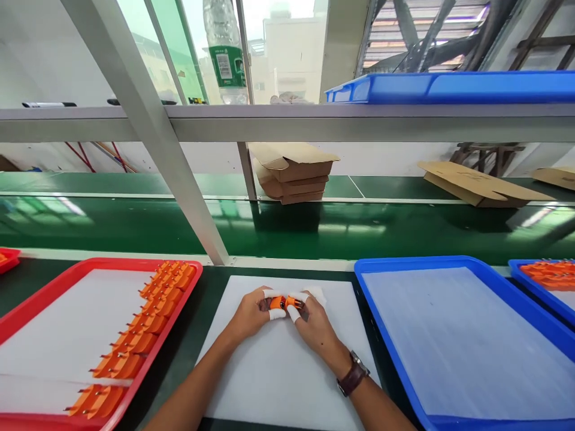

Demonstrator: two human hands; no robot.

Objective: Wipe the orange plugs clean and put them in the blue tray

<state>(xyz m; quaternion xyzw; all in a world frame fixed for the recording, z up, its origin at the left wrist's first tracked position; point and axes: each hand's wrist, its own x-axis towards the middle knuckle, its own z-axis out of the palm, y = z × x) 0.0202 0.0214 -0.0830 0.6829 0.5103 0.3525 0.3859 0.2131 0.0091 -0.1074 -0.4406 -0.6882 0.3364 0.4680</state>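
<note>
My left hand (250, 314) and my right hand (314, 323) meet over a white sheet (278, 371) on the bench. Both pinch a small orange part (282, 303) between fingertips that wear white finger cots. A brown-strapped watch (353, 374) sits on my right wrist. A red tray (27, 311) to the left holds a row of several orange parts (144, 323) along its right side. A blue tray (494, 335) to the right is lined with a white sheet and holds nothing.
A green conveyor belt (314, 227) runs behind the bench, with folded cardboard boxes (291, 170) beyond it. A slanted metal post (153, 131) rises ahead. A second blue tray with orange parts (548, 275) is at far right. A shelf carries a blue tray (449, 87) and a bottle (224, 54).
</note>
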